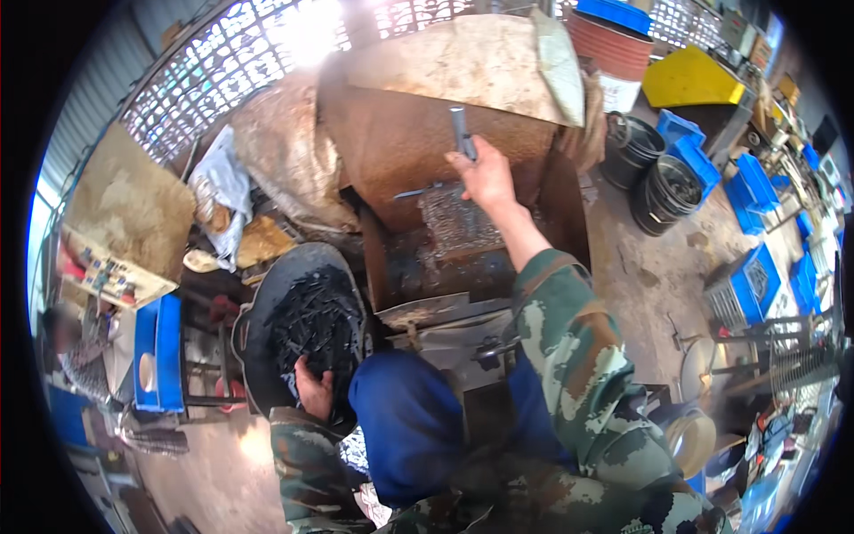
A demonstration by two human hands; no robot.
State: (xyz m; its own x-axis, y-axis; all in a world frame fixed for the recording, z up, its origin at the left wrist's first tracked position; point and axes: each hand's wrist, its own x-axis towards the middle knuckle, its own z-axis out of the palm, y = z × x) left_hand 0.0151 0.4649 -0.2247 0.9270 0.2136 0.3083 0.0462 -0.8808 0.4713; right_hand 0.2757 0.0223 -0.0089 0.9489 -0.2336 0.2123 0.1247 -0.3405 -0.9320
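My right hand (489,175) is stretched out over a rusty metal box and is closed around a short grey metal rod (459,125), held with its end pointing up and away. At my left, a black tub (256,369) contains many dark, narrow metal pieces (311,307). Down among these pieces, at the tub's near side, is my left hand (314,392). Its fingers look curled, but what they grip is hidden. Inside the rusty box (400,156) lies a rough, grey, grainy block (458,218), with a thin bluish rod (409,193) beside it.
Stained sheeting (454,58) covers the box's far edge. Black buckets (663,196) and blue bins (743,285) stand on the right, near a rusty drum (605,49). A blue crate (158,351) is left of the tub. Another person (84,356) sits at the far left.
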